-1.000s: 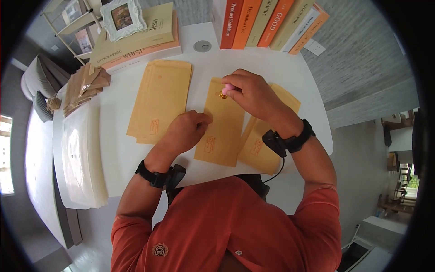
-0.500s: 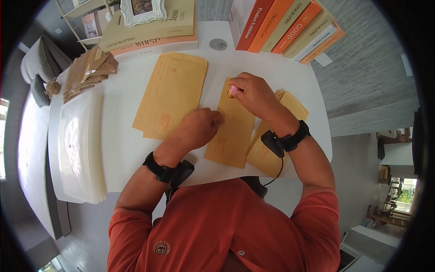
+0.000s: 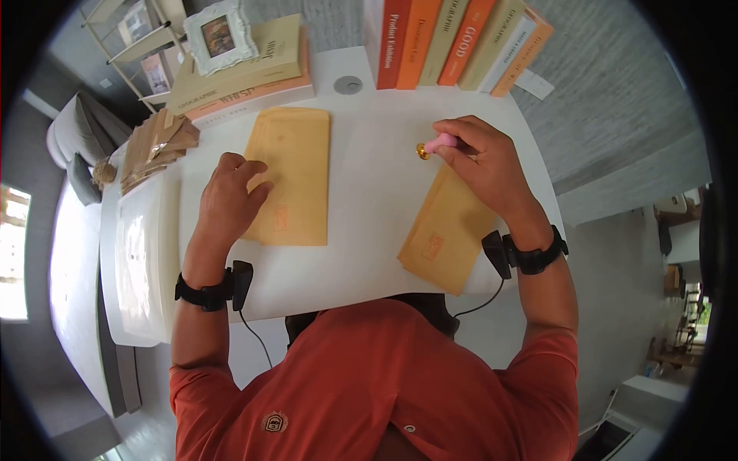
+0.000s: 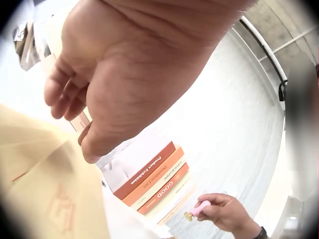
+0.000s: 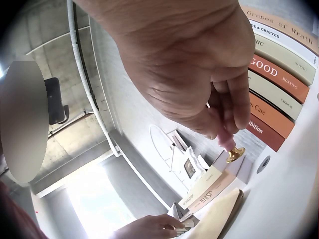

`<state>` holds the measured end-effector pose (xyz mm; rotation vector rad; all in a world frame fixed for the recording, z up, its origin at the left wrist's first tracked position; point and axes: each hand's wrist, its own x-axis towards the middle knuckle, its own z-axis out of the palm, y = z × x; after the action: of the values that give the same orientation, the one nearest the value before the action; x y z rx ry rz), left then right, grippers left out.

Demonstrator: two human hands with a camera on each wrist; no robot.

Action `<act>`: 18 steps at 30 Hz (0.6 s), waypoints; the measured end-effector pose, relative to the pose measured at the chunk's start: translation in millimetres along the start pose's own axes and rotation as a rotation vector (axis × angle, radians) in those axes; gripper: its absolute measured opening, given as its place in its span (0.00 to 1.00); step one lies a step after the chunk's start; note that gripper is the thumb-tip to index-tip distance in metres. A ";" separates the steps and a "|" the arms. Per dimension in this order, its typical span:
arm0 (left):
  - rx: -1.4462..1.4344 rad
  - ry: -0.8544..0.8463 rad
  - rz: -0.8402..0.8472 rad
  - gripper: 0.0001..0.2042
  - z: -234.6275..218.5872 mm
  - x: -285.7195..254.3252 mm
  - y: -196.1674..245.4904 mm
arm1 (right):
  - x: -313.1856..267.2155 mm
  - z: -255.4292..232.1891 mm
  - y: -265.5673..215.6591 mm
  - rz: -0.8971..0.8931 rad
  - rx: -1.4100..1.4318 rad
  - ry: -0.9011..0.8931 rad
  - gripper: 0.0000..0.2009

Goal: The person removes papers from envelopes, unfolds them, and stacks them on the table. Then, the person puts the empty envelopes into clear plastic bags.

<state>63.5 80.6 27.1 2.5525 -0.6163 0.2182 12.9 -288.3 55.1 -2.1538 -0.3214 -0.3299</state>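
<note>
My right hand [image 3: 488, 165] pinches the pink handle of a wax seal stamp [image 3: 438, 143] between thumb and fingers. Its round gold head points left, over the top end of the right stack of brown envelopes [image 3: 450, 230]. In the right wrist view the gold-headed stamp [image 5: 227, 143] hangs below the fingertips. Over the left edge of the left envelope stack [image 3: 300, 177], my left hand [image 3: 229, 196] has its fingers loosely bent and apart, holding nothing. The top envelope there bears a red printed mark low down and a faint round mark near its top.
Upright books [image 3: 453, 46] stand along the back edge. Stacked books [image 3: 246, 84] with a white picture frame [image 3: 221, 38] lie at back left. Brown paper packets [image 3: 157, 150] and clear plastic sleeves [image 3: 146, 253] lie along the left side of the white table [image 3: 369, 207].
The middle envelope, earlier under both hands, has left the middle of the table. My left hand has moved left to the left stack; my right hand has moved right with the stamp.
</note>
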 end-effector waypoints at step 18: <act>-0.745 -0.561 -0.162 0.19 96.6 21.1 114.1 | -48.0 -37.6 11.8 0.017 -0.091 0.093 0.10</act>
<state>32.8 -64.5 -1.1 1.8921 -0.5426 -0.6822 -32.0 -331.0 50.2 -2.2212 -0.2392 -0.4411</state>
